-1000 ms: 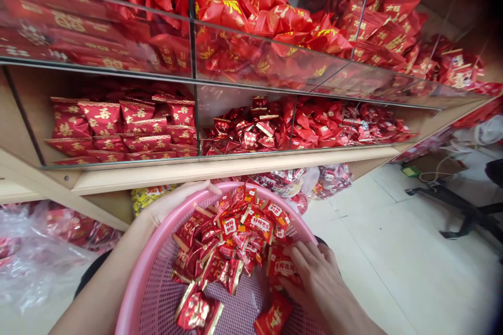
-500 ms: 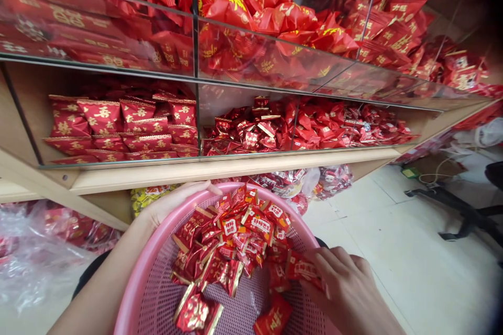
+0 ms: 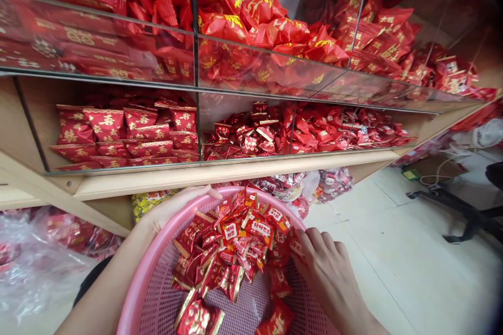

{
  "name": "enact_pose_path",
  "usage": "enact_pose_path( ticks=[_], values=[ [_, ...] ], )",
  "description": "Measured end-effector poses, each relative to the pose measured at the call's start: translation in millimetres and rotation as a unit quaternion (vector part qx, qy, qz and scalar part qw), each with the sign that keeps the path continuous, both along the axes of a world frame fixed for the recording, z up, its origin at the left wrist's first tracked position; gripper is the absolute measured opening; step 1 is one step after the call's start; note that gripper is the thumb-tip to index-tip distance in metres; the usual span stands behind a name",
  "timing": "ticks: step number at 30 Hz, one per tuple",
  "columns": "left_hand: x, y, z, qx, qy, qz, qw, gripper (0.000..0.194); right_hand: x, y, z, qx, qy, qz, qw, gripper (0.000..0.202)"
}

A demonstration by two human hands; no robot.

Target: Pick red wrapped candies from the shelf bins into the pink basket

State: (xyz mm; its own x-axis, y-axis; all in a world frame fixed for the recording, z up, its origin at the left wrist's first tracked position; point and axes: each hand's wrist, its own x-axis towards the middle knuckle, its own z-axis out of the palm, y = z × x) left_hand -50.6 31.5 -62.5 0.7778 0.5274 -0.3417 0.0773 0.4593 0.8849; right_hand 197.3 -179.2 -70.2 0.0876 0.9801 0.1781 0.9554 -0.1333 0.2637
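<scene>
Bags [image 3: 336, 184] beneath cabinet ledge [image 3: 236, 172], behind pink basket [image 3: 134, 282].

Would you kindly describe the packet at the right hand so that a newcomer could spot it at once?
In front of the wooden shelf is a pink mesh basket. Inside its right-hand rim, find the red packet at the right hand. Unlike the packets heaped beside it, its right end disappears behind that hand.

open room above pink basket [image 3: 137, 277], glass panel [image 3: 271, 67] fronting upper red packets [image 3: 271, 31]
</scene>
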Motion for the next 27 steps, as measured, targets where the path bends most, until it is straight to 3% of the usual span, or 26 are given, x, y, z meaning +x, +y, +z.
enact_pose_path(
  ticks=[6,12,18,27],
  values=[
    [2,0,-0.1,-0.005,-0.002,0.002,1.000,0.032,-1,5,-8.7,0.003,-0.011,0.007,1.000,0.010],
    [0,1,-4.4,-0.013,-0.016,0.002,1.000,0.028,0,-4,-11.5,0.001,0.000,0.032,0.999,0.038],
    [0,-1,-0.7,0.002,-0.026,0.001,1.000,0.028,3,-4,-13.5,-0.002,-0.006,0.022,1.000,0.017],
    [2,-2,1.6,-0.004,-0.017,0.010,1.000,0.026,-1,-6,-7.4,-0.014,-0.014,0.033,0.999,0.021]
  ],
)
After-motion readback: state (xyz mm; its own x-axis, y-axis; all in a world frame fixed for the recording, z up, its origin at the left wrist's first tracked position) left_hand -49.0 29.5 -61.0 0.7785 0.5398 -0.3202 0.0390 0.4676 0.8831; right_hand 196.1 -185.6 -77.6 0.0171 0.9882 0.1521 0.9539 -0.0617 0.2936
